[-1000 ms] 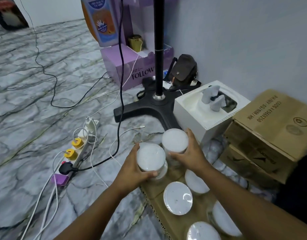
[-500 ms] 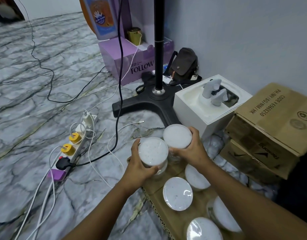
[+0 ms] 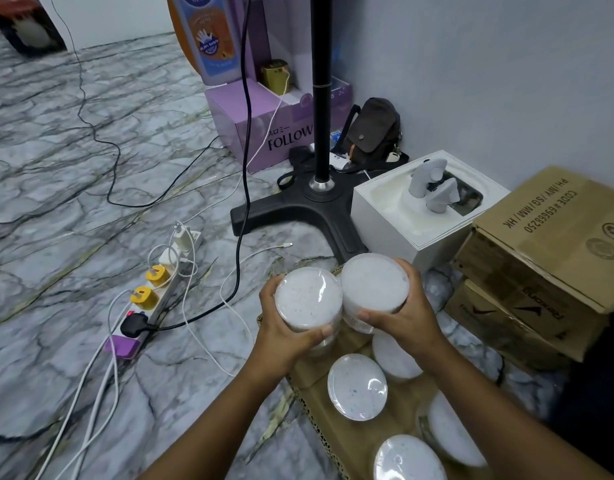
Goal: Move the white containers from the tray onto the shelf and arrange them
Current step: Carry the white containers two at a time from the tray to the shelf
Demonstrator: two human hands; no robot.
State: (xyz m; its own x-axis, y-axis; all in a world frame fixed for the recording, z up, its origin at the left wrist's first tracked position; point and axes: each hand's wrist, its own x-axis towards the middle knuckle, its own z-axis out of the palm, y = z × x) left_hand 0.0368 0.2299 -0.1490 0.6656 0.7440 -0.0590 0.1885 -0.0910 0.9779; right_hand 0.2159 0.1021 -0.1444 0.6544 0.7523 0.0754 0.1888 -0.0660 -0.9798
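My left hand (image 3: pixel 284 336) grips a round white container (image 3: pixel 307 297) with a clear wrapped lid, held above the far end of the cardboard tray (image 3: pixel 324 410). My right hand (image 3: pixel 407 315) grips a second white container (image 3: pixel 374 282) right beside it; the two containers touch. Several more white containers remain on the tray, among them one in the middle (image 3: pixel 357 386), one under my right wrist (image 3: pixel 392 355) and one at the bottom edge (image 3: pixel 407 459). No shelf is in view.
A power strip (image 3: pixel 149 303) with yellow plugs and loose cables lies on the marble floor at left. A black stand base (image 3: pixel 298 206) is ahead, a white box (image 3: pixel 416 216) and stacked cardboard boxes (image 3: pixel 547 258) at right, a purple box (image 3: pixel 260 123) behind.
Both hands have lifted their containers off the tray and raised them a little toward me. The camera view has shifted slightly.
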